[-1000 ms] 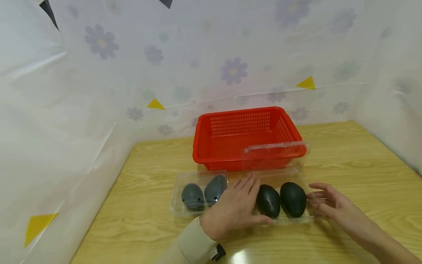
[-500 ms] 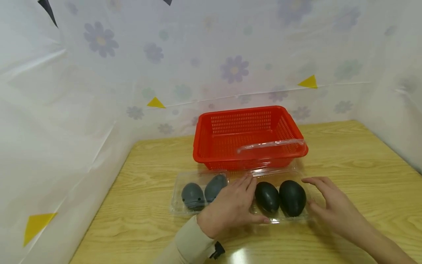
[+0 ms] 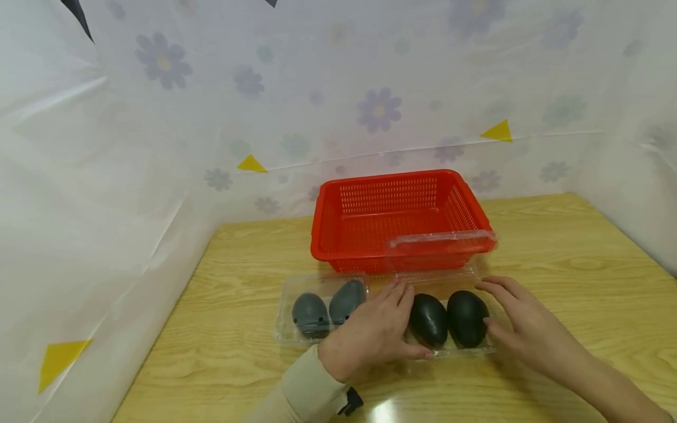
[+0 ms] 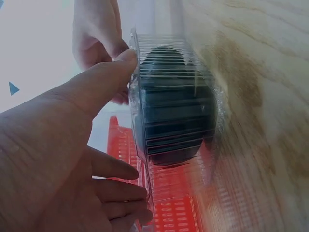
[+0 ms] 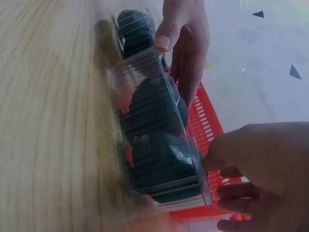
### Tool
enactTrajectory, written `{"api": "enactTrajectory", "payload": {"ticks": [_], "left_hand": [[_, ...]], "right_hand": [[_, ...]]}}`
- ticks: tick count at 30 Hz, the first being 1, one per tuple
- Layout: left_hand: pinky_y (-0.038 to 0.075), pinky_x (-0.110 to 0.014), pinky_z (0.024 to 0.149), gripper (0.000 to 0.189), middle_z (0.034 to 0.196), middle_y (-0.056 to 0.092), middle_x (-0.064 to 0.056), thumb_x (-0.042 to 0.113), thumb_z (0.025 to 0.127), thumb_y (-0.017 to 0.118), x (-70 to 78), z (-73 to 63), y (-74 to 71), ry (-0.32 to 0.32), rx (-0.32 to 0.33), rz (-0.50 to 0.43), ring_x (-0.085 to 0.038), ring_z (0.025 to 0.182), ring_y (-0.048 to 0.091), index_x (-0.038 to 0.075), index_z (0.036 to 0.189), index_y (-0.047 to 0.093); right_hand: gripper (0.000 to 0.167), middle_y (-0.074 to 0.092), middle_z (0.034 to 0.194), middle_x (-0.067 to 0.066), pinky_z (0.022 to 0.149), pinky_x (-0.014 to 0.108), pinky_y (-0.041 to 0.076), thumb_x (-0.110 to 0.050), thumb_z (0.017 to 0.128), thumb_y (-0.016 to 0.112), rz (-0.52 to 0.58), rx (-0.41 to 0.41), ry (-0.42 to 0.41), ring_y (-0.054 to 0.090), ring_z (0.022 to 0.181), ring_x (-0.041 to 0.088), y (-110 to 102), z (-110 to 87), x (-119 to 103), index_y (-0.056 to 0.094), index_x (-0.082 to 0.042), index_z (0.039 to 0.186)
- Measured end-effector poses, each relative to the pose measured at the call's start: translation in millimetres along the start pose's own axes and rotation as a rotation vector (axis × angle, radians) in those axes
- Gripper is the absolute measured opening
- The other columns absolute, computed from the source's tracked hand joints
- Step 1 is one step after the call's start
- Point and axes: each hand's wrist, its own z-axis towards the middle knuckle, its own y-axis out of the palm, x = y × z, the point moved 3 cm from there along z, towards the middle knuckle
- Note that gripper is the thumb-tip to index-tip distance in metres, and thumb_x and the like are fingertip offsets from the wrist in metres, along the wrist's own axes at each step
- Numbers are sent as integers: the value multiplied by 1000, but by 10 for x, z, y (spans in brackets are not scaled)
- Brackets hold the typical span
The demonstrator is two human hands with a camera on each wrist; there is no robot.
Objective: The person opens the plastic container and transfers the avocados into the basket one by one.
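Observation:
A clear plastic clamshell box [image 3: 449, 353] lies with its lid [image 3: 441, 238] raised toward the back, overlapping the basket. Inside sit two dark, smooth, egg-shaped pieces like avocados, a left one [image 3: 428, 320] and a right one [image 3: 468, 319]. My left hand [image 3: 370, 332] rests at the box's left end, its thumb on the front rim and its fingers extended along the side. At the right end, my right hand [image 3: 529, 332] has thumb and index finger spread beside the right piece, fingertips close to it. The ribbed box wall [image 4: 176, 106] shows in the left wrist view.
Another clear box [image 3: 282, 336] stands to the left, lid down, holding two similar dark pieces [image 3: 309, 315], partly behind my left hand. Behind the boxes is a red perforated basket [image 3: 322, 257] on the wood-grain table [image 3: 243, 264]. Flower-printed sheeting [image 3: 296, 70] encloses the table.
My right hand has moved from the box's right edge inward and left, beside the right dark piece. The raised lid has swayed slightly. My left hand has stayed nearly in place.

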Motion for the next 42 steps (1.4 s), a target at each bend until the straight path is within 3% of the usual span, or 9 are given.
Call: {"api": "enactTrajectory", "payload": {"ticks": [7,12,19,26,30,34,37,42], "left_hand": [[31,-33,120,100,163,28,-7,74,83,58,26,5,-20,47,-13,7,-21,151,27,10,155,31],[33,-32,119,101,162,31,-6,76,82,56,16,-2,-53,40,-22,32,-19,150,29,10,155,31],[41,-32,114,99,153,44,-8,75,81,60,22,-17,-105,50,29,79,-20,143,42,6,149,41],[46,-31,109,98,146,51,-6,78,79,58,66,10,-110,56,85,106,-19,136,48,7,146,45],[44,-30,112,102,149,48,-5,77,76,61,76,36,-89,23,53,91,-18,139,45,7,148,42],[38,-29,116,106,154,42,-4,78,76,60,80,66,-72,-21,0,68,-17,144,39,8,152,38],[36,-28,117,107,157,39,-4,79,76,59,83,80,-75,-37,-24,70,-17,146,36,8,153,36],[36,-27,117,108,157,40,-5,80,75,58,95,92,-94,-39,-21,83,-17,146,37,8,153,35]], "right_hand": [[58,60,124,5,73,28,58,-8,75,83,32,-89,-106,64,95,14,64,68,-88,60,-8,128],[64,58,130,6,78,35,60,-16,73,86,-2,-106,-153,65,106,22,91,91,-124,60,-12,131],[64,58,130,7,76,33,60,-19,70,89,-32,-110,-329,64,107,23,116,174,-203,64,-12,128],[56,60,124,5,77,35,60,-29,74,87,-54,-150,-366,62,108,24,103,231,-206,67,-12,124],[60,61,128,8,83,44,59,-37,77,83,-97,-249,-376,59,117,32,81,258,-163,65,-13,129],[68,58,137,10,90,53,55,-32,77,84,-109,-376,-390,52,125,39,66,320,-113,59,-11,137],[72,58,138,9,93,55,52,-25,74,87,-133,-430,-413,51,126,37,69,380,-89,57,-9,138],[72,59,131,5,94,53,52,-29,73,88,-160,-466,-473,52,120,31,84,444,-92,57,-10,136]]}}
